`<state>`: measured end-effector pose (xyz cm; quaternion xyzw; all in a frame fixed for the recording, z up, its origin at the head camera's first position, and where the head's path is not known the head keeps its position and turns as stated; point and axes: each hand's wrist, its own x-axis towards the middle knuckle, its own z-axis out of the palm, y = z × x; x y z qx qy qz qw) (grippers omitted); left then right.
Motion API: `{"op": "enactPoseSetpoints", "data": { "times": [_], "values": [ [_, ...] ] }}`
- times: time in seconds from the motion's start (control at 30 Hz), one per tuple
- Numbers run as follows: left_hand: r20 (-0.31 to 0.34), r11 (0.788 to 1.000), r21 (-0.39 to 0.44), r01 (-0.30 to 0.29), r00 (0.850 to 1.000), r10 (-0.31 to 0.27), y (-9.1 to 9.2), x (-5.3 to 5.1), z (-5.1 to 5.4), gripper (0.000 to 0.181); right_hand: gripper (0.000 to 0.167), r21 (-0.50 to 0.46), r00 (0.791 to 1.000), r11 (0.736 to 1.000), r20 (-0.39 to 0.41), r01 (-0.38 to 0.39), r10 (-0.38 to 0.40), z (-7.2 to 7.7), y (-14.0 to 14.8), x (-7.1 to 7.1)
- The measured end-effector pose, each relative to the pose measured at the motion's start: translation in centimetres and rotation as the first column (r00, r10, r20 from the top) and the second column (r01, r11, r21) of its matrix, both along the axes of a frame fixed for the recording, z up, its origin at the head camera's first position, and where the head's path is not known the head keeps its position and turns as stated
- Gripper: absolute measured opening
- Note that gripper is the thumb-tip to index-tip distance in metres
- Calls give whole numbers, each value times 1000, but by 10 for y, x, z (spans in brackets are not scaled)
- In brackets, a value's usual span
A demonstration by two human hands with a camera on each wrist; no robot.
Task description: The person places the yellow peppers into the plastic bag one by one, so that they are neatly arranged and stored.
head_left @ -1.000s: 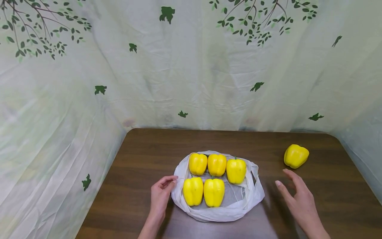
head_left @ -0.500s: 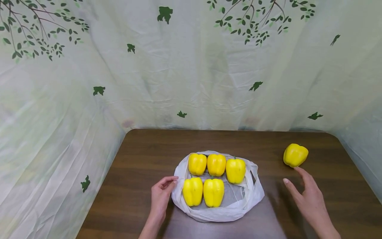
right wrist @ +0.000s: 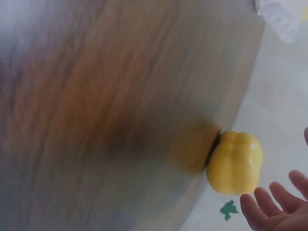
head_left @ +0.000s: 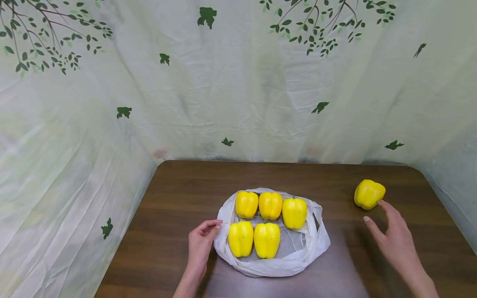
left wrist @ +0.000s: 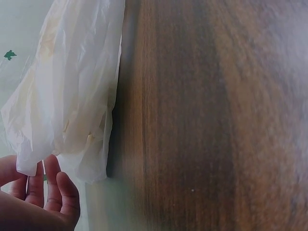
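Note:
A white plastic bag (head_left: pixel 275 267) lies open on the table, with several yellow bell peppers (head_left: pixel 266 241) inside in two rows. My left hand (head_left: pixel 200 244) pinches the bag's left rim between thumb and fingers; the left wrist view shows the bag's edge (left wrist: pixel 29 163) caught there. One more yellow bell pepper (head_left: pixel 369 194) lies alone on the table at the right. Close to its near right side is my right hand (head_left: pixel 396 238), fingers extended and thumb apart, holding nothing. In the right wrist view the fingers (right wrist: pixel 264 202) are just beside the lone pepper (right wrist: pixel 236 163); contact cannot be made out.
The brown wooden table (head_left: pixel 179 194) has rounded far corners. A pale curtain (head_left: pixel 238 103) printed with leaves and branches hangs behind it and at both sides. Bare tabletop lies between the bag and the lone pepper.
My right hand has moved to the right and slightly forward, closer to the lone pepper. The left hand, the bag and the peppers stay in place.

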<state>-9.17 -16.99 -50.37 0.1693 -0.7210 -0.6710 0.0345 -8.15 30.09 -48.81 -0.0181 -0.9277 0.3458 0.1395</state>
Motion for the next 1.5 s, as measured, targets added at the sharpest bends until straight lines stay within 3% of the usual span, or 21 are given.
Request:
{"op": "enactPoseSetpoints", "data": {
  "times": [0.43, 0.7, 1.13, 1.5],
  "values": [
    [0, 1000, -7, -1, 1000, 1, 0, 0, 0, 17, 66, 32, 999, 998, -10, -48, 49, 1, 16, -16],
    [-3, 1000, -12, -7, 1000, 7, 0, 0, 1, 17, 75, -129, 994, 992, 111, -7, 21, 7, 20, -25],
    [-11, 1000, -9, -10, 1000, 10, 0, 0, 1, 17, 68, -163, 997, 985, 56, 53, -44, 1, 25, -40],
    [-11, 1000, 1, -4, 1000, 4, 0, 0, 0, 18, 66, -143, 998, 989, 44, 46, -40, -9, 33, -56]
  ]
}}
